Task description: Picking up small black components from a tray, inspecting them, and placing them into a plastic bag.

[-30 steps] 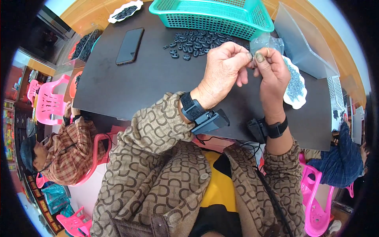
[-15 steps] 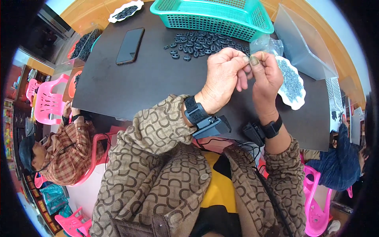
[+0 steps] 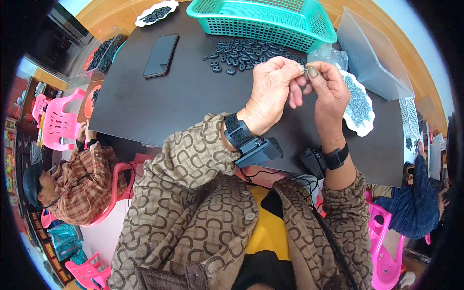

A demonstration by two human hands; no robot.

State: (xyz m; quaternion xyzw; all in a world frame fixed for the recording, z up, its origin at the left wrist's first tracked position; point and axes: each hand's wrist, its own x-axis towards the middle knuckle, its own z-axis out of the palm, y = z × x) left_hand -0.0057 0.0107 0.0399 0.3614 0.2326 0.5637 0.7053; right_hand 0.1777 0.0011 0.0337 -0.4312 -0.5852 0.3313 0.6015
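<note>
Head view: hands [image 3: 272, 91] pinch tiny piece [image 3: 305, 70] together; mostly hidden, shape unclear.

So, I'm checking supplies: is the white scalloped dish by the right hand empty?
Stocked: small silvery pieces cover the visible middle of the white scalloped dish.

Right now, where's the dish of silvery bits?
In the head view, the white dish lies on the table, just right of the right hand and near the clear bin.
</note>
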